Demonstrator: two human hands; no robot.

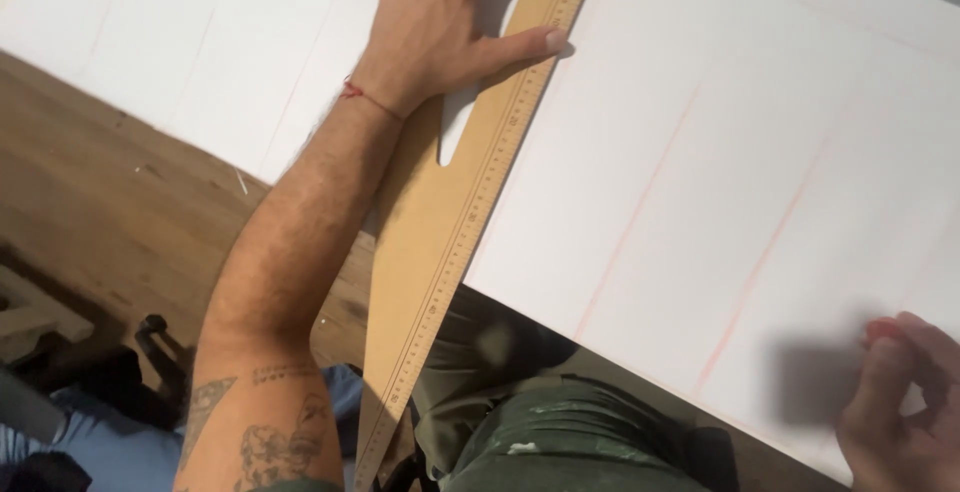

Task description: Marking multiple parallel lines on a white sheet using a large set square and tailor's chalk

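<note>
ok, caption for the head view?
Left hand presses a wooden ruler onto white board; right hand pinches something red.

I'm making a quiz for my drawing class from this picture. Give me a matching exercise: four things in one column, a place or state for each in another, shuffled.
Things:
1. left hand
2. right hand
3. wooden ruler
4. white board

Places or states:
A. marked with faint red lines
B. lies slanted, overhanging the board's near edge
C. pressed flat on the ruler
D. blurred, at the lower right corner

Pairs: 1-C, 2-D, 3-B, 4-A
</note>
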